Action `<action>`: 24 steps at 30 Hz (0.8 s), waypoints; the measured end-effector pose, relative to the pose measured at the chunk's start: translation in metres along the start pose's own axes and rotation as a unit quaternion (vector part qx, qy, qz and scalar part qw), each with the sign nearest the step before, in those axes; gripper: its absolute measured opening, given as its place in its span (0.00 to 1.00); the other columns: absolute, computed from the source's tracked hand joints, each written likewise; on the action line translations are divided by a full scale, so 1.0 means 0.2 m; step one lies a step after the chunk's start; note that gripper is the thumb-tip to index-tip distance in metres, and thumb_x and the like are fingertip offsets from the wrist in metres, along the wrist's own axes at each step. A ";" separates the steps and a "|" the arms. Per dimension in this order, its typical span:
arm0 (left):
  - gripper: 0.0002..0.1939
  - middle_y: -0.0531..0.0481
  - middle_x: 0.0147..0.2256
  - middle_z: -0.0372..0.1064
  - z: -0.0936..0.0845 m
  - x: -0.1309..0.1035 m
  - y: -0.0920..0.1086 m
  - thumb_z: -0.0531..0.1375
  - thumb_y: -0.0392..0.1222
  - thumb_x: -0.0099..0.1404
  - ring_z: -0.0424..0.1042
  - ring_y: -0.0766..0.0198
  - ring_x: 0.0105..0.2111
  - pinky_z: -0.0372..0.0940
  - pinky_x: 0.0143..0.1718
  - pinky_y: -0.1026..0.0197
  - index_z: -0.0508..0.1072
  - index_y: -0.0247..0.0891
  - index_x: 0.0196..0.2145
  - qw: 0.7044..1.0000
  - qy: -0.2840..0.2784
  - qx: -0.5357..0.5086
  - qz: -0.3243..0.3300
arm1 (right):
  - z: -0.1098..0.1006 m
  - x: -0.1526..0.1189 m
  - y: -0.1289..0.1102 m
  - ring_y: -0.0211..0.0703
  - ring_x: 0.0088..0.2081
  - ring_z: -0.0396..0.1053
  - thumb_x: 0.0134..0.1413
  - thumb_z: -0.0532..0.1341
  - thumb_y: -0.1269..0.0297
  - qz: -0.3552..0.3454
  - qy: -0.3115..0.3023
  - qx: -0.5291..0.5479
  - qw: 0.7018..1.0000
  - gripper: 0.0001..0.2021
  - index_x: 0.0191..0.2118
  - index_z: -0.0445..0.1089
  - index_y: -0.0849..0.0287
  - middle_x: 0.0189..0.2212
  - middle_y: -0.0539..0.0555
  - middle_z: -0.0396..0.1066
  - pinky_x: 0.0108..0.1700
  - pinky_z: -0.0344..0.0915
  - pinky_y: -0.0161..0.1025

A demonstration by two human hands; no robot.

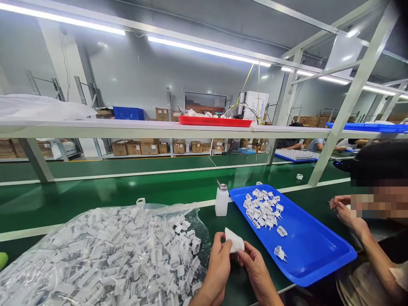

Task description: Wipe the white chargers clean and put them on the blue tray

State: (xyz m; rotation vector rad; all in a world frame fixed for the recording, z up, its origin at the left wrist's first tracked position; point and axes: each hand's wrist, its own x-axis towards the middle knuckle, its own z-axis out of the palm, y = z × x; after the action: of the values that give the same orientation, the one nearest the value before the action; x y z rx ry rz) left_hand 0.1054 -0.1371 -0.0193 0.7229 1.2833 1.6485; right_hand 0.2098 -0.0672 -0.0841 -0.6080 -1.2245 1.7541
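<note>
My left hand [220, 259] is closed on a folded white cloth [235, 240], thumb across its front. The fingers of my right hand [256, 267] are curled in and pinch at the cloth's lower right edge; whether a small part sits inside the cloth is hidden. Left of my hands lies a large clear plastic bag [127, 255] full of white plastic housings. To the right a blue tray [314, 248] carries a heap of white plug housings [262, 208], with two lying apart nearer me. A white pump bottle [222, 200] stands upright beyond my hands.
A co-worker's hands [347, 212] are at the right, beyond the blue tray. Overhead runs a shelf [134, 127] with a red tray [216, 122] on it. A slanted metal post [344, 110] rises at the right. Loose housings [299, 176] lie on the green belt.
</note>
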 end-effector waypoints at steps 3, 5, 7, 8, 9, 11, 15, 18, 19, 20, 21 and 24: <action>0.09 0.51 0.33 0.75 0.05 -0.02 -0.01 0.55 0.47 0.65 0.73 0.60 0.33 0.64 0.36 0.60 0.67 0.42 0.40 1.000 -0.014 0.013 0.008 | -0.01 -0.01 0.00 0.35 0.27 0.58 0.48 0.75 0.56 -0.004 0.008 0.039 0.999 0.15 0.39 0.79 0.60 0.26 0.49 0.69 0.30 0.57 0.33; 0.09 0.51 0.33 0.75 0.08 -0.04 -0.04 0.56 0.47 0.64 0.72 0.59 0.36 0.63 0.37 0.61 0.68 0.42 0.40 0.999 -0.014 0.029 0.016 | -0.02 -0.01 0.00 0.34 0.26 0.59 0.47 0.76 0.58 -0.010 0.025 0.073 0.997 0.14 0.38 0.80 0.59 0.26 0.48 0.70 0.29 0.58 0.33; 0.09 0.52 0.32 0.74 0.10 -0.05 -0.06 0.58 0.48 0.63 0.72 0.59 0.37 0.63 0.39 0.61 0.68 0.42 0.38 0.998 0.005 0.054 0.024 | -0.04 -0.01 0.00 0.36 0.29 0.64 0.46 0.76 0.58 -0.021 0.050 0.113 0.992 0.15 0.40 0.80 0.58 0.30 0.49 0.73 0.32 0.62 0.33; 0.08 0.52 0.31 0.74 0.10 -0.05 -0.07 0.59 0.47 0.63 0.72 0.59 0.38 0.63 0.39 0.61 0.67 0.42 0.37 0.997 0.023 0.071 0.028 | -0.05 0.00 0.01 0.38 0.32 0.67 0.46 0.76 0.58 -0.027 0.065 0.135 0.988 0.15 0.40 0.80 0.57 0.33 0.50 0.75 0.34 0.65 0.34; 0.08 0.52 0.31 0.73 0.10 -0.03 -0.08 0.59 0.47 0.64 0.72 0.59 0.38 0.63 0.39 0.60 0.66 0.42 0.37 0.994 0.050 0.090 0.032 | -0.06 0.00 0.01 0.40 0.35 0.70 0.45 0.76 0.59 -0.033 0.081 0.158 0.984 0.15 0.40 0.79 0.56 0.35 0.51 0.76 0.37 0.67 0.35; 0.07 0.50 0.34 0.73 0.09 0.04 -0.07 0.57 0.45 0.68 0.73 0.59 0.38 0.65 0.39 0.58 0.67 0.40 0.38 0.983 0.117 0.135 0.038 | -0.09 0.02 0.03 0.42 0.40 0.73 0.44 0.76 0.60 -0.039 0.113 0.201 0.972 0.15 0.39 0.78 0.56 0.38 0.51 0.77 0.41 0.70 0.38; 0.15 0.45 0.47 0.72 0.11 0.32 0.02 0.60 0.47 0.70 0.74 0.57 0.43 0.71 0.45 0.49 0.71 0.36 0.50 0.938 0.231 0.248 0.069 | -0.13 0.05 0.07 0.42 0.41 0.74 0.59 0.68 0.63 -0.031 0.157 0.261 0.952 0.09 0.42 0.73 0.61 0.43 0.53 0.75 0.40 0.73 0.41; 0.20 0.43 0.55 0.69 0.17 0.55 0.07 0.62 0.46 0.70 0.73 0.52 0.51 0.70 0.50 0.44 0.70 0.38 0.56 0.904 0.253 0.324 0.114 | -0.15 0.07 0.10 0.43 0.43 0.74 0.65 0.64 0.61 -0.025 0.167 0.271 0.948 0.10 0.46 0.72 0.61 0.46 0.55 0.74 0.41 0.74 0.43; 0.20 0.42 0.56 0.69 0.19 0.62 0.08 0.62 0.46 0.70 0.72 0.52 0.52 0.70 0.51 0.43 0.69 0.38 0.57 0.895 0.256 0.344 0.124 | -0.16 0.07 0.10 0.44 0.43 0.74 0.65 0.63 0.60 -0.023 0.165 0.267 0.949 0.11 0.48 0.71 0.61 0.47 0.55 0.73 0.42 0.74 0.44; 0.21 0.42 0.57 0.68 0.21 0.67 0.08 0.62 0.46 0.70 0.72 0.51 0.53 0.70 0.52 0.42 0.69 0.38 0.58 0.887 0.259 0.360 0.128 | -0.16 0.07 0.10 0.43 0.42 0.74 0.65 0.63 0.60 -0.022 0.160 0.260 0.952 0.12 0.49 0.71 0.61 0.47 0.55 0.73 0.42 0.74 0.44; 0.22 0.42 0.58 0.67 0.22 0.71 0.08 0.62 0.46 0.70 0.71 0.50 0.53 0.70 0.52 0.42 0.69 0.39 0.58 0.879 0.265 0.374 0.129 | -0.17 0.07 0.10 0.43 0.41 0.74 0.65 0.63 0.60 -0.021 0.154 0.251 0.956 0.12 0.49 0.71 0.61 0.46 0.55 0.73 0.41 0.74 0.44; 0.22 0.41 0.58 0.67 0.23 0.78 0.06 0.62 0.46 0.70 0.71 0.50 0.53 0.70 0.52 0.41 0.68 0.39 0.58 0.861 0.272 0.413 0.121 | -0.16 0.08 0.11 0.42 0.40 0.74 0.65 0.64 0.60 -0.030 0.132 0.225 0.965 0.12 0.49 0.71 0.61 0.45 0.54 0.74 0.40 0.74 0.43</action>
State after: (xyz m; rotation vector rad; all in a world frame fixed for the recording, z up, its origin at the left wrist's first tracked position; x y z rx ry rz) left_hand 0.0743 0.0232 -0.0070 0.9740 2.4698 1.5089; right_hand 0.2194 -0.0397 -0.1151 -0.5062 -0.6254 1.7556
